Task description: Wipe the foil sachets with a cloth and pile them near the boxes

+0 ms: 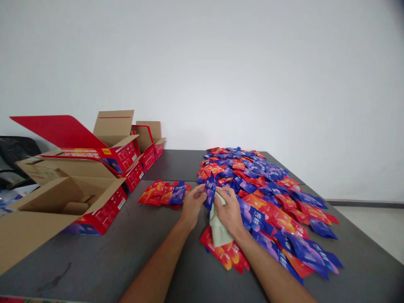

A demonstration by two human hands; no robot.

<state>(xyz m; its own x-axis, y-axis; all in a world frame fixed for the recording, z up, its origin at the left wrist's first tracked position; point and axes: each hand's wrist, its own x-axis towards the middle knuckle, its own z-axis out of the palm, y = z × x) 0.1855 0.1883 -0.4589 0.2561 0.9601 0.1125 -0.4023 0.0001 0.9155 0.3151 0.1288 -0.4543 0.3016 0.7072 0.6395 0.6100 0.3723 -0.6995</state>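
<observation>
Between my two hands a blue snack packet point(209, 190) stands tilted upright. My left hand point(193, 206) pinches its left edge with thumb and fingers. My right hand point(228, 209) is closed around a pale green cloth point(220, 229), held close against the packet's right side. Part of the cloth hangs down over red packets point(232, 256) lying on the table. Beyond my left hand rests a small group of red and blue packets point(167, 193). The inner fingers of my right hand are partly hidden.
A long spread of red and blue packets point(255, 185) covers the right side of the dark table point(126, 261). Open red cartons line the left, the nearest carton point(107, 210) with flaps spread wide. A black chair point(17, 153) stands behind them, and a white wall point(202, 75) at the back.
</observation>
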